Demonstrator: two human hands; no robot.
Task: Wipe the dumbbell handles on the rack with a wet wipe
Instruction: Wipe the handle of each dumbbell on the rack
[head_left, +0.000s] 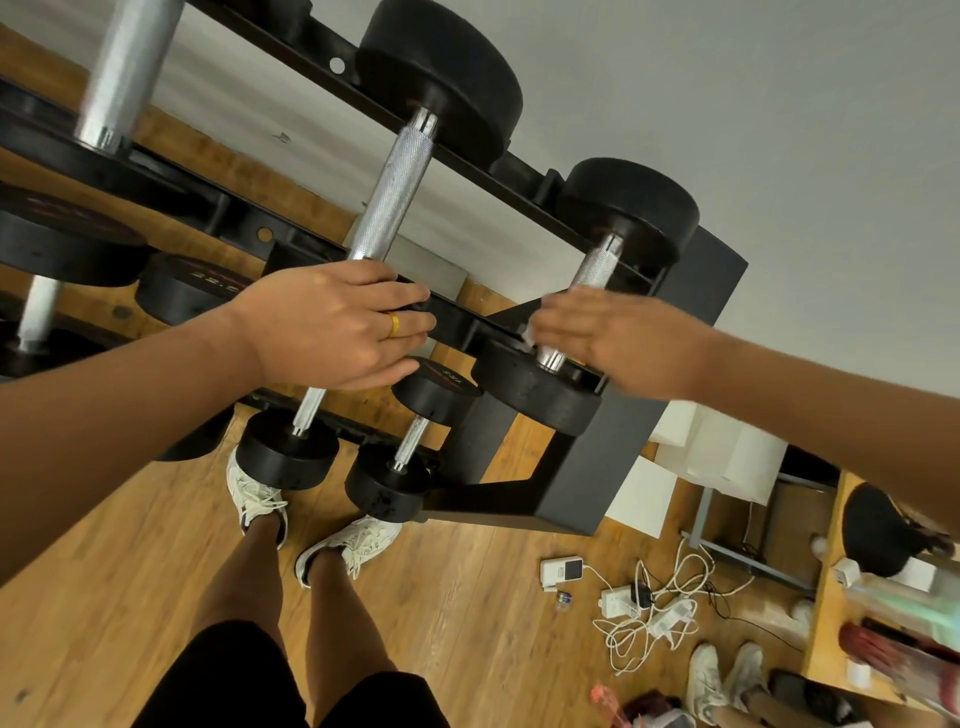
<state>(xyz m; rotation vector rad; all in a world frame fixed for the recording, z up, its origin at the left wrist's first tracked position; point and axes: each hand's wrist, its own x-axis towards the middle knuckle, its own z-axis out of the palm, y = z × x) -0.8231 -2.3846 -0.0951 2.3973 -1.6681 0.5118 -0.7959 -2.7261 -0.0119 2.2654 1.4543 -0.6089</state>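
Dumbbell handle (596, 264) at the rack's (571, 483) right end slants up and away from the right hand (608, 338), which clasps its near end through a wet wipe (527, 339) (blurred), the left hand (332, 327) resting flat on the rail (457, 312).

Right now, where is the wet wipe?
Head view, right of centre: the wet wipe peeks from under the right hand, on the rightmost dumbbell's handle.
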